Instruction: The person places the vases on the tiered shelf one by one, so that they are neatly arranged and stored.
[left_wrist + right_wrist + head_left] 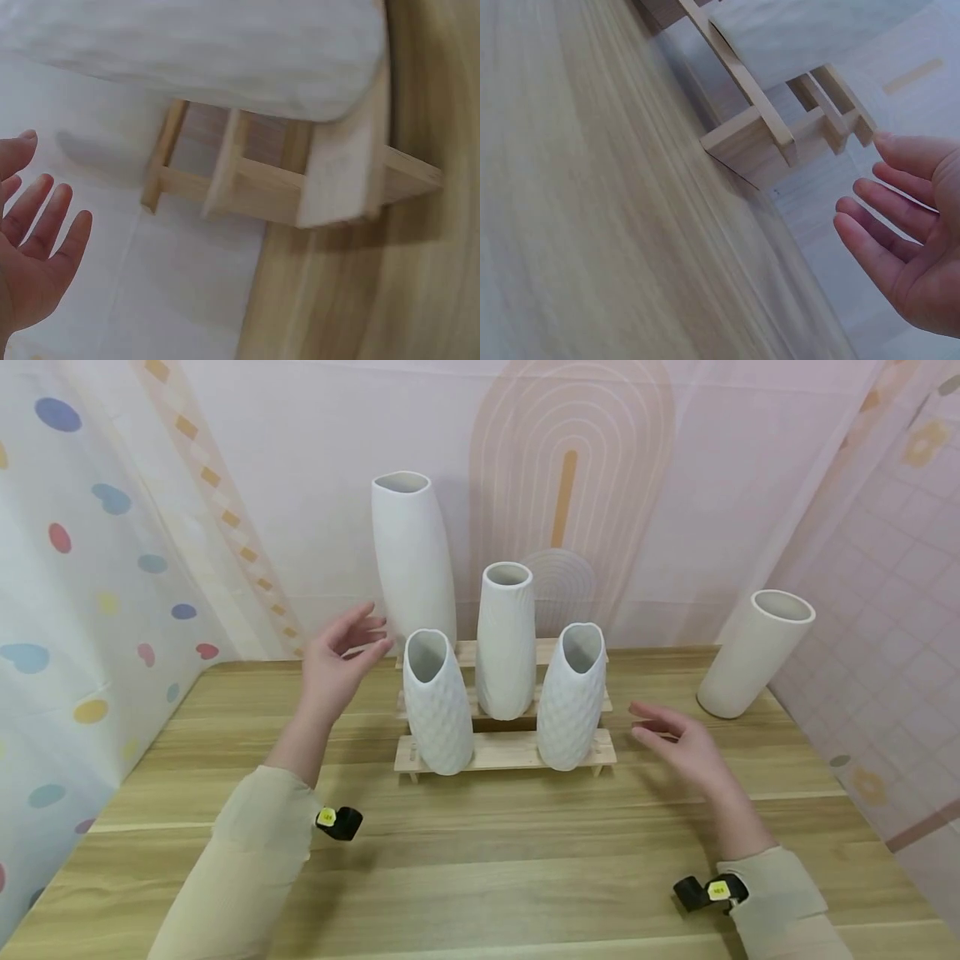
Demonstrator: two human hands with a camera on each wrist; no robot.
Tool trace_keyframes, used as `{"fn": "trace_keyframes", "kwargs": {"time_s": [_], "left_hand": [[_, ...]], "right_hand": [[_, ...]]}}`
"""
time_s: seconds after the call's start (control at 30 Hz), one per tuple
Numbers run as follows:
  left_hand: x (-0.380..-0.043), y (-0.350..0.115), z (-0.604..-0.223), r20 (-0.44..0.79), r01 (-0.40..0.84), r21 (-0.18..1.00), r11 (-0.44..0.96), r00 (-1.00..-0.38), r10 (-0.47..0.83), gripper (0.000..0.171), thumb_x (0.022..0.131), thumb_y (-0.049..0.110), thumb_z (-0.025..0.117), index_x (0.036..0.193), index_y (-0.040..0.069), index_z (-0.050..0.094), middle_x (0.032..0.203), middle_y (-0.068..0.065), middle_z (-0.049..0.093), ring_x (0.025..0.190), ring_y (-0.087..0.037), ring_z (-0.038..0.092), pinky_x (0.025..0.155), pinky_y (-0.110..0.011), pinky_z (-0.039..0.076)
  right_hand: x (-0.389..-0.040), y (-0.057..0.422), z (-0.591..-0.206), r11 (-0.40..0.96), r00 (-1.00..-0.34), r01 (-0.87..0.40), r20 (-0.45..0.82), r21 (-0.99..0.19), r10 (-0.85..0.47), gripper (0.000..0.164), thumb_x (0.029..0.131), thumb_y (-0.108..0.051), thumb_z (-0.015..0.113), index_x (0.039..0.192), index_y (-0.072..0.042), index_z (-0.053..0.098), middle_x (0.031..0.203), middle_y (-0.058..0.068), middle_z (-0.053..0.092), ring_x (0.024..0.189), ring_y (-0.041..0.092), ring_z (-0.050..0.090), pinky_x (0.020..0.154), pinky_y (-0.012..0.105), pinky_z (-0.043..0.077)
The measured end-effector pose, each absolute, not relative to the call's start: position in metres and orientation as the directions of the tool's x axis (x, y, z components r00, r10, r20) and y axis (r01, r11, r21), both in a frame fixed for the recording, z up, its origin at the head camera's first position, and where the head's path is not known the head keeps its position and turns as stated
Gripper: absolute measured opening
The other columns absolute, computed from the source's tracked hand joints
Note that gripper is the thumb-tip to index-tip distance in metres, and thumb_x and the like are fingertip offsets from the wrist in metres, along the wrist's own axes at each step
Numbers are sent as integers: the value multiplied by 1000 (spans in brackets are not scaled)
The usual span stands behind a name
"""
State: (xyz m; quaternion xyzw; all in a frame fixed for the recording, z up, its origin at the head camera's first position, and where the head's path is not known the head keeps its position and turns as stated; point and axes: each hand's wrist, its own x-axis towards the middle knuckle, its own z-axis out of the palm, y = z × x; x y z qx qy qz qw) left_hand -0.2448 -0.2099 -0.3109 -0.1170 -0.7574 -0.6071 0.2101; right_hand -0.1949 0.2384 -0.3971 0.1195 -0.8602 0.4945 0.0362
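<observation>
A stepped wooden stand (504,750) bears several white vases. On its lowest step are two dimpled ones, a left vase (441,722) and a right vase (570,714). A slim vase (507,643) is on the middle step, and a tall vase (414,556) rises at the back left. My left hand (341,652), fingers relaxed and apart, hovers left of the tall vase, holding nothing. To the right of the stand my right hand (686,743) is raised with loosely bent fingers and nothing in it. In the right wrist view the right hand's fingers (889,210) point toward the stand's end.
A plain white cylindrical vase (753,656) leans at the table's back right, beyond my right hand. The wood-grain table (510,868) ends at a patterned curtain (300,460) behind the stand. More patterned cloth hangs on both sides.
</observation>
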Motion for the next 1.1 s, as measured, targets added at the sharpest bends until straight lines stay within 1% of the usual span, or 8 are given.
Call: {"fn": "trace_keyframes", "kwargs": {"time_s": [0.23, 0.4, 0.53, 0.6, 0.67, 0.8, 0.93, 1.1], "left_hand": [[-225, -223, -343, 427, 399, 866, 300, -904, -31, 48, 89, 0, 72, 135, -3, 57, 117, -24, 65, 96, -6, 64, 84, -18, 54], [-211, -231, -366, 393, 368, 861, 351, -920, 0, 46, 89, 1, 73, 132, -5, 58, 114, -22, 66, 95, -3, 64, 80, -17, 54], [-201, -234, -379, 376, 355, 864, 358, -926, 10, 47, 88, 1, 74, 132, -5, 58, 115, -23, 66, 96, -7, 65, 80, -17, 54], [-197, -235, -385, 373, 353, 861, 366, -928, 19, 48, 88, 1, 74, 133, -4, 58, 115, -24, 66, 97, -11, 66, 81, -17, 54], [-194, -235, -389, 366, 350, 859, 375, -930, 28, 49, 88, 1, 75, 133, -4, 58, 116, -24, 66, 99, -16, 67, 81, -18, 54], [-189, -234, -397, 344, 332, 860, 388, -938, 40, 50, 86, 0, 76, 132, -6, 57, 117, -25, 65, 102, -28, 67, 82, -18, 54], [-185, -231, -402, 292, 286, 880, 379, -955, 42, 53, 84, 0, 77, 133, -7, 56, 122, -25, 64, 107, -36, 64, 81, -18, 54], [-180, -228, -407, 187, 193, 905, 380, -981, 53, 59, 84, 10, 80, 136, -4, 55, 130, -20, 61, 115, -36, 61, 79, -18, 55]], "right_hand": [[-195, 245, -397, 425, -957, -289, 262, -858, -123, 48, 97, -11, 66, 140, 4, 52, 132, 23, 59, 103, -6, 56, 86, 10, 46], [-193, 251, -397, 408, -950, -311, 296, -858, -101, 49, 96, -8, 66, 140, 6, 50, 131, 29, 57, 101, -9, 56, 85, 10, 47], [-192, 256, -398, 408, -945, -323, 315, -854, -88, 50, 96, -6, 66, 141, 6, 49, 130, 27, 58, 101, -9, 57, 84, 11, 48], [-191, 257, -397, 395, -942, -329, 326, -858, -75, 50, 95, -5, 66, 140, 7, 49, 128, 18, 62, 100, -9, 58, 84, 11, 48], [-190, 260, -398, 372, -938, -337, 341, -865, -56, 49, 94, -2, 67, 139, 9, 50, 124, 5, 66, 99, -8, 59, 84, 11, 49], [-189, 265, -399, 317, -930, -350, 368, -882, -3, 48, 92, 4, 66, 137, 9, 51, 114, -18, 65, 98, -7, 61, 85, 11, 49], [-187, 272, -399, 316, -926, -342, 374, -885, 47, 47, 93, 3, 66, 138, 1, 55, 110, -23, 65, 99, -6, 61, 84, 10, 48], [-183, 280, -397, 316, -927, -320, 365, -893, 92, 47, 93, 1, 67, 137, -9, 58, 111, -23, 65, 99, -6, 61, 85, 9, 47]]}}
